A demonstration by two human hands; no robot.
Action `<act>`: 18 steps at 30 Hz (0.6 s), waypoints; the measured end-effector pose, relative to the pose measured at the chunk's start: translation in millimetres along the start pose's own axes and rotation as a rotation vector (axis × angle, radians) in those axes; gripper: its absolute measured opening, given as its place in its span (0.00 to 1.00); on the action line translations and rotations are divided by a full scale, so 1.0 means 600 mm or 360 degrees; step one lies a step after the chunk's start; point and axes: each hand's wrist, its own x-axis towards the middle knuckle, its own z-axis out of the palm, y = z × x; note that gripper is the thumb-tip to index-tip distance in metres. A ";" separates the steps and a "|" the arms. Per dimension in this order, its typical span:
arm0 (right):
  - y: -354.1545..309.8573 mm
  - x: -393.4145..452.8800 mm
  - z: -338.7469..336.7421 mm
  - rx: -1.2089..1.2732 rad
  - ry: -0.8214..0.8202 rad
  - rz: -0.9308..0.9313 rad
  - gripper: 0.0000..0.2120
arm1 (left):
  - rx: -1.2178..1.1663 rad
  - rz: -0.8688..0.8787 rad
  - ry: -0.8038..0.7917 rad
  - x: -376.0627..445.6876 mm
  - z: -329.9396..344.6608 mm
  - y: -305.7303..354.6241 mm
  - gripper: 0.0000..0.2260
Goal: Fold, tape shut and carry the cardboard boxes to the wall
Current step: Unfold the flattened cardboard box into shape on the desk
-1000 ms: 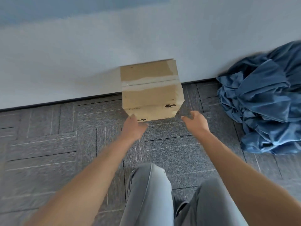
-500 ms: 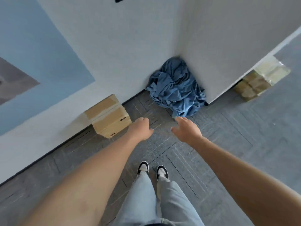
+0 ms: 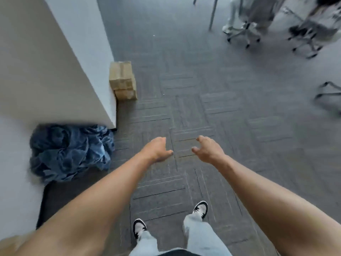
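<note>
Two taped cardboard boxes (image 3: pixel 122 80) stand stacked on the carpet against the white wall (image 3: pixel 55 71), past its corner. My left hand (image 3: pixel 156 149) and my right hand (image 3: pixel 207 149) hang in front of me above the floor, fingers loosely curled, holding nothing. Both hands are well short of the stacked boxes. A tan patch (image 3: pixel 9 242) at the bottom left edge may be the other box; I cannot tell.
A crumpled blue cloth (image 3: pixel 72 152) lies in the corner at the left. Office chair bases (image 3: pixel 245 34) and a table leg (image 3: pixel 213 13) stand at the far right. Grey carpet tiles (image 3: pixel 203 89) stretch ahead. My two shoes are at the bottom.
My view has swung right, away from the box I left at the wall. The blue cloth moved to the left of the frame and the stacked boxes are ahead. Both hands stay empty.
</note>
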 end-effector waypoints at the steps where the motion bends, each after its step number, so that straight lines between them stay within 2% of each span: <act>1: 0.065 -0.011 -0.020 0.0054 0.0035 0.0094 0.28 | 0.0069 0.0098 -0.0034 0.023 0.011 0.065 0.31; 4: 0.265 -0.044 -0.065 0.0205 0.0136 0.0355 0.28 | 0.0262 0.0354 -0.0091 0.092 0.052 0.269 0.29; 10: 0.654 -0.147 -0.135 0.0552 0.0357 0.0871 0.27 | 0.0551 0.0865 -0.0244 0.175 0.184 0.700 0.31; 13: 0.809 -0.211 -0.159 0.0705 0.0441 0.1131 0.27 | 0.0654 0.1006 -0.0308 0.189 0.261 0.877 0.30; 18: 1.009 -0.272 -0.186 0.0903 0.0527 0.1450 0.27 | 0.0886 0.1261 -0.0469 0.243 0.358 1.105 0.31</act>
